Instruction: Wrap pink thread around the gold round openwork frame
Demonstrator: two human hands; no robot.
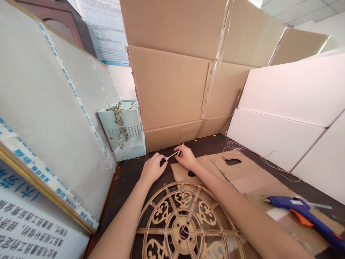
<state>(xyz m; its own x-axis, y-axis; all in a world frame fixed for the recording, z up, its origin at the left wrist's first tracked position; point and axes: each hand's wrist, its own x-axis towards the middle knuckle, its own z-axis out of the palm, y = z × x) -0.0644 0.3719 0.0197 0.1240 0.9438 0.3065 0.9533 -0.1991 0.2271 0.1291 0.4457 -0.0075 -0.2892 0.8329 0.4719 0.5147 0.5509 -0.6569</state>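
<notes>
**Thin pale stick [174,155] held by two bare hands over dark tabletop [121,190]**

The back of the work area is closed off by a tall upright cardboard sheet [172,86], the left side by a grey board [51,100] banded with printed tape, the right by white panels [283,90]. Below, the tabletop is partly covered by a flat cardboard piece [253,176] with cut-out hand holes. Nearest the camera, a round scrollwork frame [192,237], strung with thin wires, is set between the forearms. By the grey board, a pale blue bag [132,140] is fronted by a leafy sprig [118,118]. On the flat cardboard, a blue glue gun [289,204] with an orange trigger is laid.

Beyond the frame, the stick is gripped by the right hand's [187,157] fingers. Its whitish end is met by the left hand's [154,167] thumb and forefinger, drawn close together; whether it is pinched there cannot be told.
</notes>
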